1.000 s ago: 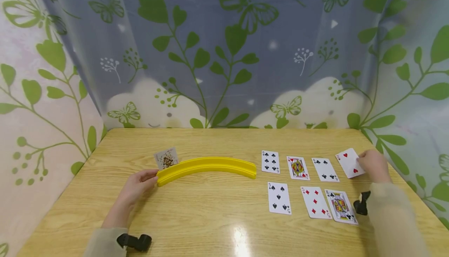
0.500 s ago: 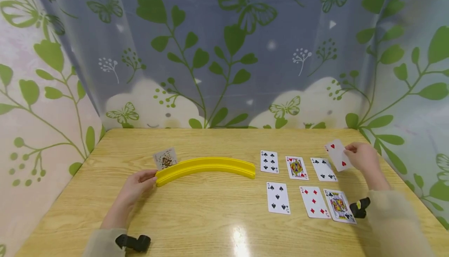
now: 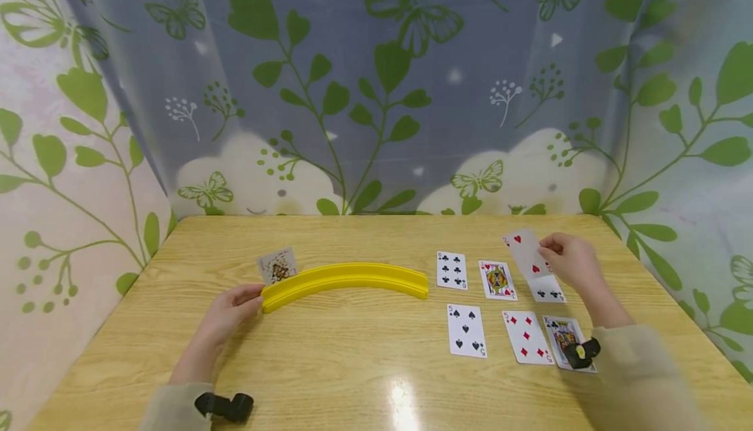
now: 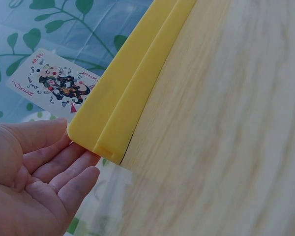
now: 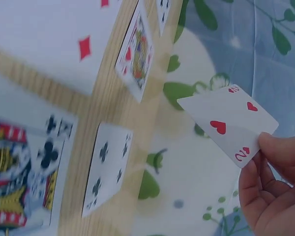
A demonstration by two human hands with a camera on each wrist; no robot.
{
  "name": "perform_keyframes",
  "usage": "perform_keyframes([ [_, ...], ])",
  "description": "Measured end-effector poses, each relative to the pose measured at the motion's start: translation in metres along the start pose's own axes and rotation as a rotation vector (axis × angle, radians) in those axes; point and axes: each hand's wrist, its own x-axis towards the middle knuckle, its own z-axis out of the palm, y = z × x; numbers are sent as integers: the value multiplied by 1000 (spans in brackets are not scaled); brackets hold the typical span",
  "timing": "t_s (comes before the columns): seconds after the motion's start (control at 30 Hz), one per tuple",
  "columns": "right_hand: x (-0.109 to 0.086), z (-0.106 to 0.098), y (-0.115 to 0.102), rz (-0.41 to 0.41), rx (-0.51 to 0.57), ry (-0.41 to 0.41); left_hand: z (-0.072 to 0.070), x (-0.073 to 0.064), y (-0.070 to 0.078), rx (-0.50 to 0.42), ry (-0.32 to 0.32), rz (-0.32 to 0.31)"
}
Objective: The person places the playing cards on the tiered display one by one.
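Observation:
My left hand [image 3: 231,313] pinches the left end of a curved yellow playing card holder [image 3: 347,275], thumb at the corner and fingers behind it in the left wrist view. A joker card [image 4: 56,83] shows behind that end, its lower part hidden by the holder. Between thumb and fingers, my right hand [image 3: 573,264] holds the two of hearts [image 5: 228,120] by one corner, raised above the table. In the head view this card overlaps the four of clubs [image 3: 547,292], covering its upper part.
Face up on the wooden table [image 3: 329,365] lie the six of clubs [image 3: 451,270], jack of hearts [image 3: 497,280], five of spades [image 3: 467,330], five of diamonds [image 3: 527,337] and king of clubs [image 3: 561,333]. A patterned curtain [image 3: 353,91] hangs behind the table.
My right hand has lifted the two of hearts from the far right of the table and carried it left, over the four of clubs. The left hand and holder have stayed put.

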Motion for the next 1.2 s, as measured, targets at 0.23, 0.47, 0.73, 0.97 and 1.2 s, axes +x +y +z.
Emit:
perform_keyframes([
  [0.23, 0, 13, -27, -80, 72, -24, 0, 1, -1, 4, 1, 4],
  [0.47, -1, 26, -52, -126, 122, -70, 0, 1, -2, 2, 2, 4],
  [0.73, 1, 43, -74, -169, 176, -114, 0, 1, -2, -1, 4, 2],
  [0.97, 3, 59, -92, -200, 217, -176, -1, 1, -1, -3, 4, 2],
  [1.2, 4, 77, -111, -256, 229, -225, -1, 1, -1, -2, 3, 6],
])
